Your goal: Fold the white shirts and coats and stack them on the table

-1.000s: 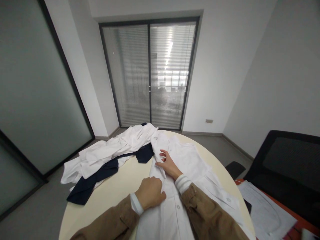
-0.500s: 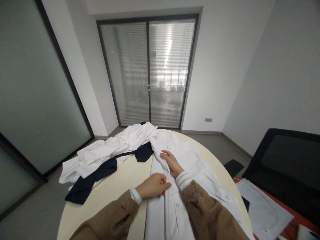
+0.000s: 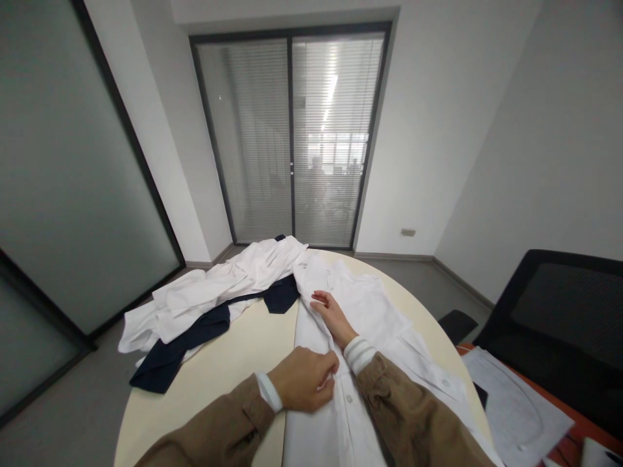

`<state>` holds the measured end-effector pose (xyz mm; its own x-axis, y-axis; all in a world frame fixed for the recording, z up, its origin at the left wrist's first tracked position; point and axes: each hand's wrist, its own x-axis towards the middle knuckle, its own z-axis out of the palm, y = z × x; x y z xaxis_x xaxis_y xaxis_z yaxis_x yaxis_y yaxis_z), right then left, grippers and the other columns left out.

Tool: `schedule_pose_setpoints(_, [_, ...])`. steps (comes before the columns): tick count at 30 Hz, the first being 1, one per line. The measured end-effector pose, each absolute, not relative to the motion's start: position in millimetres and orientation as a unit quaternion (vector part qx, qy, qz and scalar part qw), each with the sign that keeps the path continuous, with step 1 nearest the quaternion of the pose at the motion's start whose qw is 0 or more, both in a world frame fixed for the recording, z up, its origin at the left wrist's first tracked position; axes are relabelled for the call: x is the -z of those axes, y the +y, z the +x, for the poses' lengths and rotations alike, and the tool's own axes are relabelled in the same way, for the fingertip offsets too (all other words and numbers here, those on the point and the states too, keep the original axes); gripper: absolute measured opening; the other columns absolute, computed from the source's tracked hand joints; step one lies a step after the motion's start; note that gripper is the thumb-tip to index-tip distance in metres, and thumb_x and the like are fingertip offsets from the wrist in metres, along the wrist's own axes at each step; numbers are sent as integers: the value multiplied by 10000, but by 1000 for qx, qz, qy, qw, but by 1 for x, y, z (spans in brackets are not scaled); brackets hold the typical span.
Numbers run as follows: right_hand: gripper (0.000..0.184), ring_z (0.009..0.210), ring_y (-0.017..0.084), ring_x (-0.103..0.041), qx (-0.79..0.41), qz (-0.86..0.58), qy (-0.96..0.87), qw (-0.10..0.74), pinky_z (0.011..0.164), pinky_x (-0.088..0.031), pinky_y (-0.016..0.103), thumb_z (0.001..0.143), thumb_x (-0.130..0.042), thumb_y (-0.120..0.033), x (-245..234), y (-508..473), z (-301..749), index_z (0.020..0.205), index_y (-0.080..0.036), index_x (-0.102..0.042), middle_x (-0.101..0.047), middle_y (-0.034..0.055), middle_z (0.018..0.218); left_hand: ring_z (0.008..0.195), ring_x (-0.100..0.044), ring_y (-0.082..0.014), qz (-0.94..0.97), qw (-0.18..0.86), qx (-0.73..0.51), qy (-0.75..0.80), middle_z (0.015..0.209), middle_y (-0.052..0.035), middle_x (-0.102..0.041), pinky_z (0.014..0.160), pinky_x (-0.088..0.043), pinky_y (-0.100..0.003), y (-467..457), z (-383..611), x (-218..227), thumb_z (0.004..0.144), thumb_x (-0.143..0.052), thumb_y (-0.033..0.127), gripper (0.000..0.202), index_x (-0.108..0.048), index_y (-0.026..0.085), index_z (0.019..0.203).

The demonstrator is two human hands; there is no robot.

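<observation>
A white button-front shirt (image 3: 370,311) lies spread over the right half of the round cream table (image 3: 228,370), its buttons running down the near part. My left hand (image 3: 302,379) sits on the shirt's front edge, fingers curled and pinching the cloth beside the button strip. My right hand (image 3: 331,318) rests on the shirt farther up, fingers together and holding no fold that I can see. Both brown sleeves lie across the table's near side. To the left lies a crumpled white garment (image 3: 214,288) tangled with a navy garment (image 3: 204,322).
A black office chair (image 3: 569,311) stands at right, beside an orange-edged desk (image 3: 591,434) bearing printed papers (image 3: 511,402). Behind the table is a glass door with blinds (image 3: 292,136). A frosted glass wall (image 3: 73,162) runs along the left. A grey floor surrounds the table.
My left hand has slid right along the shirt's front edge, from a fist to curled, pinching fingers. The shirt's near part has shifted right. My right hand stays in place, its fingers drawn closer.
</observation>
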<state>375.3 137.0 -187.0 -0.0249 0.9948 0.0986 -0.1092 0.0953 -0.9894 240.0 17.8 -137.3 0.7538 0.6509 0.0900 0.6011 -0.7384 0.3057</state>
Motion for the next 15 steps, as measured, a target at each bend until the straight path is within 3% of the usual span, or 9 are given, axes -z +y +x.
schedule_pose_setpoints(2, [462,1089,217,-609,-514,-434,-490,554,952,-446,350,693,-737,-369,191,141,376,1106,-207,-609,-667,88,1189,703,-639,-200,956,122,-91,251,819,-1,-687,616,-429,-283,17,237,138,767,-592,217,424,-589,269,1189])
schedule_pose_setpoints(3, [453,1081,217,-612,-515,-432,-484,560,934,-451,344,698,-729,-376,193,142,376,1101,-208,-611,-671,87,1183,724,-641,-200,966,111,-88,216,836,-5,-683,616,-434,-283,17,236,139,758,-605,225,428,-609,289,1181])
schedule_pose_setpoints(8, [440,974,203,-630,-528,-453,-457,554,721,-449,279,725,-685,-405,195,144,377,1116,-213,-621,-691,75,1159,744,-637,-182,980,85,-93,155,810,-11,-666,608,-441,-280,14,236,143,804,-629,261,118,-689,272,904])
schedule_pose_setpoints(12, [426,882,179,-639,-546,-455,-436,552,633,-414,252,735,-672,-418,192,142,376,1107,-217,-623,-710,63,1094,788,-642,-168,973,123,-119,153,826,-6,-680,679,-461,-271,12,237,141,851,-590,211,110,-674,245,914])
schedule_pose_setpoints(15, [408,841,176,-645,-547,-452,-431,557,616,-416,257,724,-680,-418,190,142,376,1079,-222,-632,-720,61,1052,782,-627,-163,973,139,-110,148,858,3,-672,667,-458,-268,12,237,141,785,-625,202,157,-697,255,915])
